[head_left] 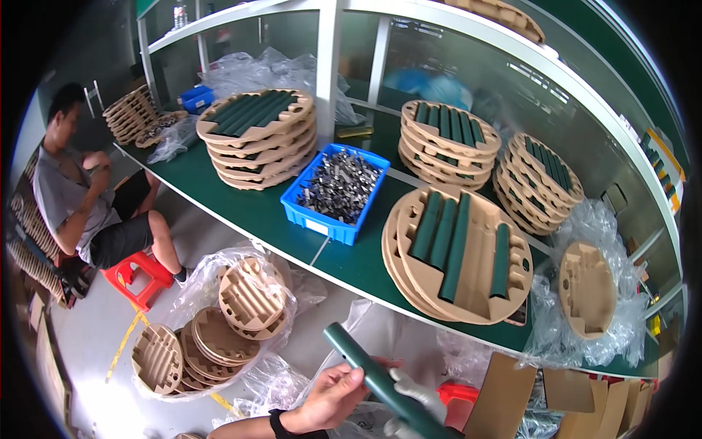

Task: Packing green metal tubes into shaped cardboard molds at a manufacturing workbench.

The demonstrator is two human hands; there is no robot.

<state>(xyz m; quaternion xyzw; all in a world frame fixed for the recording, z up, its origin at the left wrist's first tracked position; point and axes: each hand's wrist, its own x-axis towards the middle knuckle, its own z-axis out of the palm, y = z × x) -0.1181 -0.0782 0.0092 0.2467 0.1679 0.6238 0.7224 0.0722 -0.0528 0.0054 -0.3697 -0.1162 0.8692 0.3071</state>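
left hand (pixel 333 399) grips green tube (pixel 380 384) | right hand (pixel 415 399) gloved, steadying it

a bin (pixel 337 192) of small parts sits mid-frame on the bench (pixel 219 186), between a tray stack (pixel 257 137) at its upper left and a tray (pixel 459 254) with tubes (pixel 444 238) at its right. bagged trays (pixel 212 333) lie on the floor, lower left.
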